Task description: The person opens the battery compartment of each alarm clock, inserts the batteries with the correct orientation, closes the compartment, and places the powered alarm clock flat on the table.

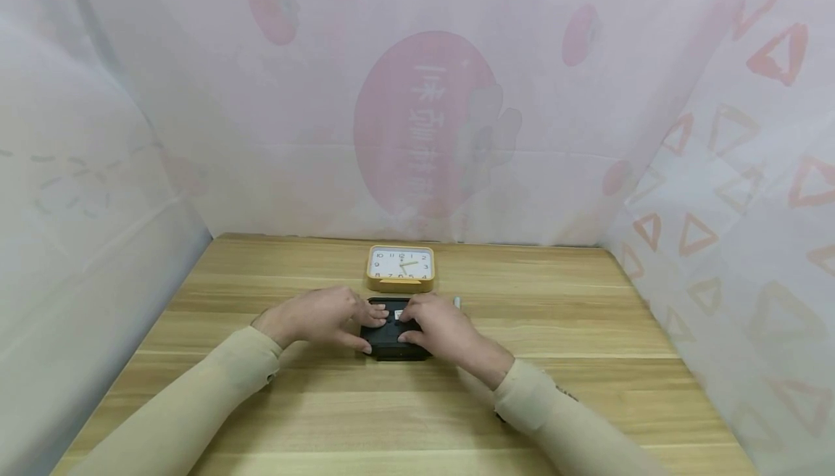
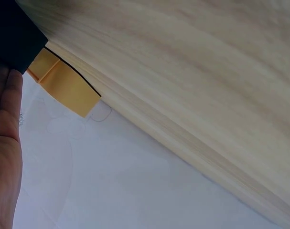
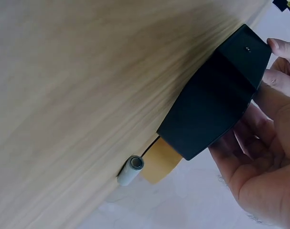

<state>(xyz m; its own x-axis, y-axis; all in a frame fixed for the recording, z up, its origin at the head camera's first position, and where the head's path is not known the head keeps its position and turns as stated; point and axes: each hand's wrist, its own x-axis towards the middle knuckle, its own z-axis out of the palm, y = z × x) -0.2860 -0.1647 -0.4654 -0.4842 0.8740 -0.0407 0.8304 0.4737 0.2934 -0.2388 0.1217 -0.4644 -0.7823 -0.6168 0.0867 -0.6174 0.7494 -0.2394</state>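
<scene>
A black rounded box-like case (image 1: 401,351), with a small white label (image 1: 399,314) on its upper face, lies on the table between both hands. My left hand (image 1: 322,316) holds its left side, the thumb at the near left corner and the fingertips on top. My right hand (image 1: 446,327) reaches over its right side, with thumb and fingertips bent onto the upper face near the label. In the right wrist view the side of the black case (image 3: 207,102) shows plainly. What lies under the right fingers is hidden.
Just behind the case, a yellow-framed clock (image 1: 401,266) lies with its white dial up. A small pale cylinder, like a battery (image 3: 130,170), lies right of the case. The wooden table (image 1: 554,302) meets printed cloth walls (image 1: 313,99) at the back and sides.
</scene>
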